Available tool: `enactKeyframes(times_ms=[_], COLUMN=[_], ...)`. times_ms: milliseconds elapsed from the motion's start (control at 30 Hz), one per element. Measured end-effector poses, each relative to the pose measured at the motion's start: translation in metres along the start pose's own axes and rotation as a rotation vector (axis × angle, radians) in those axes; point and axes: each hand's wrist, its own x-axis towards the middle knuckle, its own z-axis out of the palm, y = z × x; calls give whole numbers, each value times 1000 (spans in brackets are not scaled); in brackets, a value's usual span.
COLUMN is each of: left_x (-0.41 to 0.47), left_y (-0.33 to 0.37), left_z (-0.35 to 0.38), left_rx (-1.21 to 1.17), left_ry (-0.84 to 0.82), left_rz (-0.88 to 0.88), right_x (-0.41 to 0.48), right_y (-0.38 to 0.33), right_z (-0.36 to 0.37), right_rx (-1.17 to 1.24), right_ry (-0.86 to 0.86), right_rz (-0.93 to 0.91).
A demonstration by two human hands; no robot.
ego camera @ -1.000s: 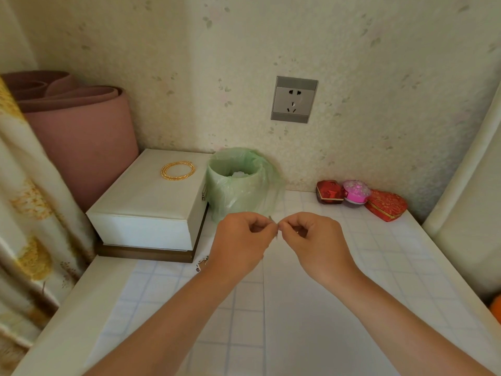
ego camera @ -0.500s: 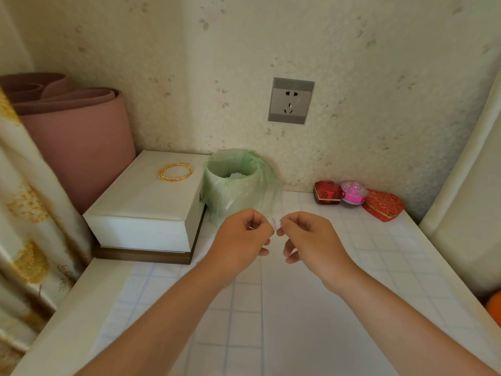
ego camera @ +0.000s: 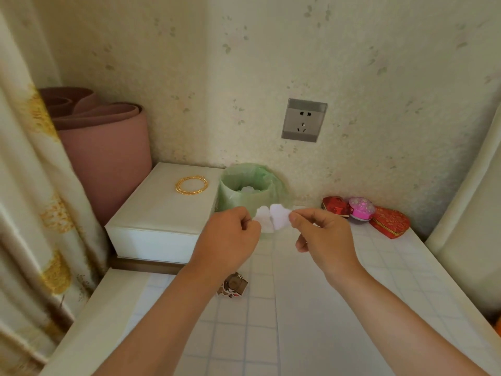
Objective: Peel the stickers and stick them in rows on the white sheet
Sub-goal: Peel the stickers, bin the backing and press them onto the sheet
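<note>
Both hands are raised above the table in front of the green-lined bin. My left hand [ego camera: 230, 234] pinches a small white backing piece [ego camera: 263, 219]. My right hand [ego camera: 322, 234] pinches a pale lilac sticker [ego camera: 279, 219] by its right edge. The two pieces touch along their inner edges and open apart like a book. The white sheet [ego camera: 320, 321] lies flat on the gridded table below my right forearm. A small pile of stickers [ego camera: 233, 285] lies on the table under my left wrist.
A small bin with a green liner [ego camera: 252, 188] stands just behind the hands. A white box [ego camera: 162, 218] with a gold bracelet [ego camera: 192, 184] is at the left. Red heart boxes [ego camera: 390, 222] and a pink case [ego camera: 361, 208] sit at the back right. A curtain [ego camera: 29, 185] hangs at the left.
The hands have drawn apart, and the lilac sticker has peeled open from its white backing. The view has tilted upward a little.
</note>
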Motion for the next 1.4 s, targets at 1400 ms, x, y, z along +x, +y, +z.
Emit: enactKeyframes(times_ms=[1400], left_x=[1], left_y=[-7], left_z=[40], left_rx=[45], left_ry=[-289], left_rz=[113], right_x=[17], right_y=[16], right_z=[-33], right_rx=[-330], right_ry=[-327], right_rz=[251])
